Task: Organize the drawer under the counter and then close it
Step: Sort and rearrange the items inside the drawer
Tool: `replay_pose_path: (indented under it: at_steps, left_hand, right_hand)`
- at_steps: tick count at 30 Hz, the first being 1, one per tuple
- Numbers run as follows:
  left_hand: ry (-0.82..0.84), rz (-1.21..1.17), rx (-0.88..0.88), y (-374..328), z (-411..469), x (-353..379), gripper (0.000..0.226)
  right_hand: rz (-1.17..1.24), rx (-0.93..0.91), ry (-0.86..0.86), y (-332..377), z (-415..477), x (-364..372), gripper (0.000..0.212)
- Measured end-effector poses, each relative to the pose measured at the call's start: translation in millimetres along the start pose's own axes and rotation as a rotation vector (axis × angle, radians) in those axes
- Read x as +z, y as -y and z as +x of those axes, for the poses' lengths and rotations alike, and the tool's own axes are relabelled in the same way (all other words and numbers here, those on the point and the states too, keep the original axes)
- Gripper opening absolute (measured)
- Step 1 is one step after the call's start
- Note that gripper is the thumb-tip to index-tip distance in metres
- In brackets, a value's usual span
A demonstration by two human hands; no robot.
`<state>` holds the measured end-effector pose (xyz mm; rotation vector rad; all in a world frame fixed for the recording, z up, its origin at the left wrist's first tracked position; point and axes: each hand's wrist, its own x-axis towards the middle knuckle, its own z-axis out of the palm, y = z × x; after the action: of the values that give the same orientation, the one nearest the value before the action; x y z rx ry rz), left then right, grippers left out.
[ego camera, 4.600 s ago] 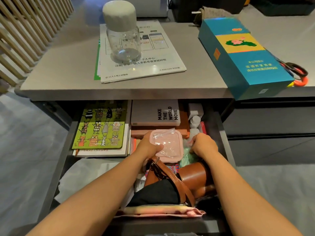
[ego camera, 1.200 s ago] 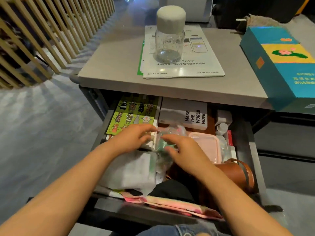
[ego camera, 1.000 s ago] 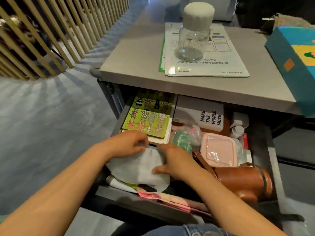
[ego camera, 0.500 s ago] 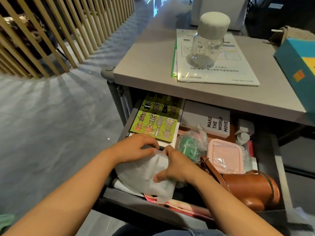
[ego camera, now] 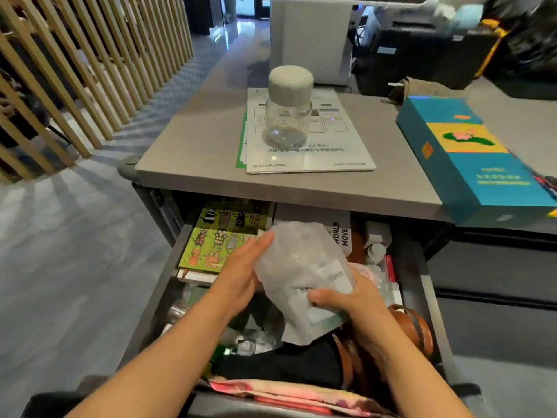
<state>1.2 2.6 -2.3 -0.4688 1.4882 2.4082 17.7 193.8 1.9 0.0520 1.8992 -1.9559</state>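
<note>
The drawer [ego camera: 162, 285] stands pulled out under the counter [ego camera: 196, 152], lower centre of the frame, packed & not yet tidy. Over its middle a white plastic pouch [ego camera: 301, 267] is held up btwn both hands. The right hand [ego camera: 352, 300] pinches its lower part w/ the thumb on top. The left hand [ego camera: 241, 276] lies flat against its left edge, fingers straight, thumb hidden. In the drawer's upper left is a green picture notebook [ego camera: 223, 239], and beside it a grey book [ego camera: 340, 236] is half covered by the pouch. Lower right there's a brown leather bag [ego camera: 416, 327], and front centre some black cloth [ego camera: 286, 363]. Up on the counter a capped glass jar [ego camera: 289, 110] stands on a printed sheet [ego camera: 316, 155], w/ a teal box [ego camera: 470, 164] at right. Looks like mid-sorting, w/ closing a good way off. Next move prob. calls for a flat free spot for the pouch, laid low enough that nothing catches the counter edge when the drawer slides in.
</note>
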Motion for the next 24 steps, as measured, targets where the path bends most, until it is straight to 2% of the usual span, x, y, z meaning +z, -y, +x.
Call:
replay_pose_path:
  at_steps: [2, 4, 8, 11, 13, 16, 18, 19, 21, 22, 23, 24]
  left_hand:
    - [0.067, -0.153, -0.059, 4.2, 1.1, 8.5, 0.038]
    - [0.104, -0.120, -0.102, 12.5, 1.1, 17.8, 0.033]
    - [0.012, -0.078, -0.117, 24.7, 3.5, 23.9, 0.037]
    - [0.056, -0.084, -0.108, 26.1, 4.9, 23.3, 0.032]
    - [0.068, -0.067, -0.105, 24.7, 5.7, 24.4, 0.029]
    - [0.064, -0.012, -0.111, 20.7, 4.2, 24.5, 0.028]
    - [0.082, 0.065, -0.134, 20.5, 0.5, 23.9, 0.029]
    - [0.067, 0.099, -0.139, 22.6, -0.7, 24.7, 0.029]
    - [-0.048, 0.119, -0.125, 28.1, -0.6, 27.2, 0.022]
    - [-0.127, 0.113, -0.114, 30.7, 0.7, 28.4, 0.015]
    - [-0.196, 0.113, -0.112, 32.6, 1.8, 29.3, 0.011]
    - [-0.252, 0.125, -0.113, 33.8, 3.8, 29.3, 0.012]
  right_hand:
    - [0.034, 0.000, -0.019, -1.1, -3.4, -5.8, 0.050]
    - [-0.016, -0.023, 0.013, -0.5, -7.8, -10.6, 0.055]
    - [-0.085, 0.001, 0.039, -0.2, -12.8, -17.2, 0.044]
    - [0.011, -0.037, -0.014, 1.2, -4.5, -14.7, 0.037]
    - [0.072, -0.109, -0.089, 3.1, 3.2, -4.3, 0.033]
    - [0.156, -0.176, -0.353, -2.6, 12.8, 12.4, 0.014]
    - [0.216, -0.115, -0.499, -6.7, 16.7, 13.9, 0.016]
    - [0.310, -0.045, -0.498, -8.7, 19.3, 10.1, 0.017]
    - [0.397, 0.153, -0.347, -8.2, 21.6, 3.7, 0.019]
    - [0.287, 0.201, -0.286, -7.0, 21.5, -0.3, 0.019]
    - [0.057, 0.159, -0.287, -8.2, 22.4, -5.0, 0.017]
    - [-0.220, 0.055, -0.368, -8.7, 23.1, -8.8, 0.015]
